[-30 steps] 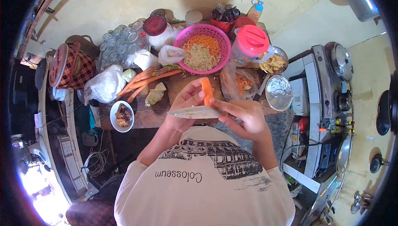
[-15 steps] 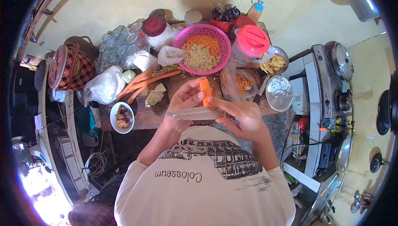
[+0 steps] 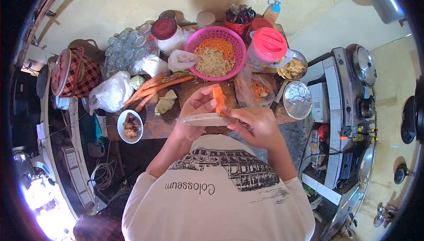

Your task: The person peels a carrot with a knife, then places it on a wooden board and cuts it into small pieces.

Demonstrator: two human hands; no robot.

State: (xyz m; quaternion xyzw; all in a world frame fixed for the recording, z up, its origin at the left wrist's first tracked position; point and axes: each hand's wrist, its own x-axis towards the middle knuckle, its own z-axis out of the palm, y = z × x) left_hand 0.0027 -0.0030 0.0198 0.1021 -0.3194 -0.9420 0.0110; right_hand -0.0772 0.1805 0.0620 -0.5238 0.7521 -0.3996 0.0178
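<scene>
Upright between the fingers of my left hand (image 3: 197, 112) is a short piece of carrot (image 3: 218, 98), bright orange and peeled. My right hand (image 3: 256, 125) grips the handle of a knife (image 3: 204, 120); its wide blade points left, just under the carrot and in front of my left palm. My right thumb and forefinger are close to the carrot's lower end. Beyond my hands, a pink basket (image 3: 241, 67) holds shredded carrot and a pale chopped vegetable. Several whole carrots (image 3: 154, 88) lie to the left, near a cabbage leaf (image 3: 166, 102). A plastic bag (image 3: 245, 91) with orange scraps sits right.
A white bowl (image 3: 130, 139) with brown food stands at the table's front left edge. On the right are a foil-covered dish (image 3: 297, 100) and a pink-lidded pitcher (image 3: 267, 46). Glass jars (image 3: 127, 49) crowd the back left. A stove (image 3: 349, 86) stands far right.
The knife and my right hand have shifted very slightly up and left against the carrot. My left hand stays nearly in place.
</scene>
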